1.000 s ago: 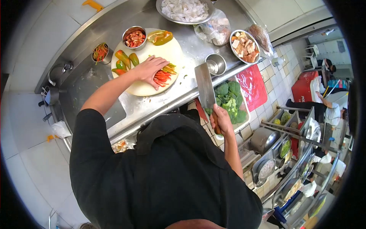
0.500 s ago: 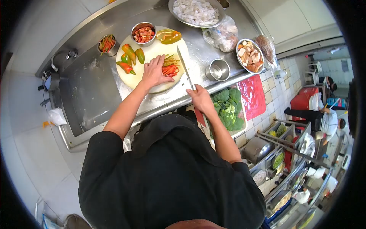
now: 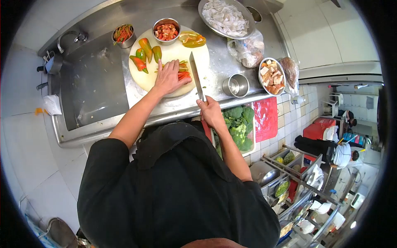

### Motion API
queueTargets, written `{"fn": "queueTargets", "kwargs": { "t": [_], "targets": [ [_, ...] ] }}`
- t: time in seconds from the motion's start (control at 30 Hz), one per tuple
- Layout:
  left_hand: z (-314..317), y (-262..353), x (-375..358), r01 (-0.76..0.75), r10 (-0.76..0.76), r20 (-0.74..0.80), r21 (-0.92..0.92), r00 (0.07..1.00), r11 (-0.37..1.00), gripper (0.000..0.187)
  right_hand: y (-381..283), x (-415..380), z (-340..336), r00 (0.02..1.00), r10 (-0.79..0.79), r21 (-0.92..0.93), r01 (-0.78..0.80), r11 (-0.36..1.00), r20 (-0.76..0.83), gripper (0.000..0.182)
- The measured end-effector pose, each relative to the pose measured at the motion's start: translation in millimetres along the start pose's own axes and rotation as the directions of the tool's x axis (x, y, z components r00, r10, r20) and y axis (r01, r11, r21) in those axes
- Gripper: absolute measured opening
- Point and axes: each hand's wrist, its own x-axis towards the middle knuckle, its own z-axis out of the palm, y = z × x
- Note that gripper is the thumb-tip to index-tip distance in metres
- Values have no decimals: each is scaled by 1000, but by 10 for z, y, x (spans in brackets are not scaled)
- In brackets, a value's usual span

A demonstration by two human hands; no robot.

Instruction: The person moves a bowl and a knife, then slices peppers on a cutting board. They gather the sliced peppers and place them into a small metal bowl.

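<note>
On the round white cutting board (image 3: 173, 52), my left hand (image 3: 167, 78) lies spread over a pile of red and green pepper strips (image 3: 183, 73). My right hand (image 3: 211, 111) is closed on the handle of a knife (image 3: 196, 74), whose blade lies along the right side of the board. Several whole or halved peppers (image 3: 145, 50) rest on the board's left part, and a cut pepper (image 3: 192, 39) on its upper right. A metal bowl of red chunks (image 3: 166, 31) stands at the board's top edge.
A cup of thin strips (image 3: 123, 35) stands left of the board. To the right are an empty metal cup (image 3: 235, 85), a bowl of meat pieces (image 3: 271, 77), a bowl of white strips (image 3: 226, 17) and plastic bags (image 3: 248, 49). Broccoli (image 3: 239, 128) fills a crate below. A person (image 3: 331, 152) stands farther right.
The view has shifted. My left hand sits a little lower against the pepper strips, its fingers more spread. The knife points more upright and lies closer to the board.
</note>
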Motion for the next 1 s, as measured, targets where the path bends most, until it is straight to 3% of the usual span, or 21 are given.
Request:
{"fn": "queueTargets", "kwargs": {
  "t": [0.1, 0.23, 0.33, 0.47, 0.67, 0.77, 0.87, 0.9, 1.0],
  "targets": [
    [88, 76, -7, 61, -64, -51, -57, 997, 997, 69, -41, 23, 89, 1000, -23, -70, 23, 997, 13, 39],
    [89, 131, -21, 65, -67, -136, -20, 988, 998, 52, -28, 27, 122, 999, -42, -39, 43, 998, 27, 51],
    [112, 122, -14, 56, -60, -144, -30, 988, 998, 48, -175, 44, 26, 998, 59, -115, -58, 992, 6, 54],
    [136, 127, -13, 54, -62, -205, -45, 977, 998, 46, -309, -94, -12, 997, 64, -156, -71, 985, -50, 59],
    [124, 136, 9, 84, -86, -148, -22, 985, 996, 45, -210, -170, 88, 997, 43, -198, -54, 979, -63, 58],
    [173, 122, 11, 59, -57, -199, 6, 978, 998, 43, -320, -113, 101, 987, 151, -216, -160, 963, -55, 55],
    [139, 127, 4, 66, -66, -174, -6, 983, 998, 44, -9, 296, 182, 942, -319, -441, 244, 864, -104, 56],
    [130, 126, 11, 74, -75, -154, -17, 985, 997, 43, -62, 355, 193, 974, -208, -374, 160, 913, -90, 55],
    [77, 142, 17, 111, -113, -61, -32, 992, 993, 45, -269, 256, 120, 987, -113, -323, 72, 944, -112, 55]
  ]
}}
